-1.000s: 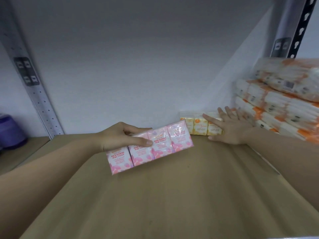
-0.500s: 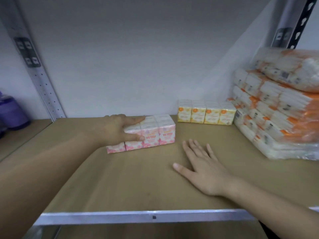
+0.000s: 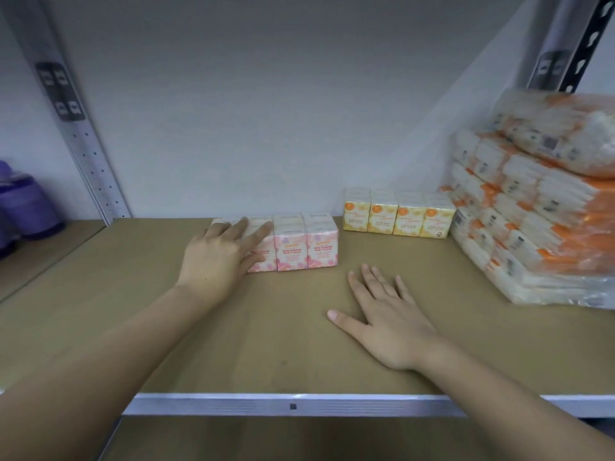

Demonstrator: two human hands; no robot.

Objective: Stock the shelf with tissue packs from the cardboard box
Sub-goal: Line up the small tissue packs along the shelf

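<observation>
A pink rose-scented tissue pack point(image 3: 299, 246) stands upright on the brown shelf board point(image 3: 233, 344), near the back wall. My left hand point(image 3: 221, 257) lies over its left end with straight fingers on its top, covering that end. To the right, a yellow tissue pack point(image 3: 397, 214) stands against the back wall. My right hand point(image 3: 382, 314) rests flat on the board in front of both packs, fingers spread, holding nothing. The cardboard box is out of view.
Large orange-and-white wrapped tissue bundles point(image 3: 539, 211) are stacked at the right end of the shelf. Perforated metal uprights stand at left point(image 3: 83, 144) and right point(image 3: 562, 44). Purple containers point(image 3: 23, 207) sit beyond the left upright. A metal rail point(image 3: 293, 405) edges the shelf front.
My left hand set the pink pack down upright on the shelf and opened its grip. My right hand drew back from the yellow pack and settled flat on the board.
</observation>
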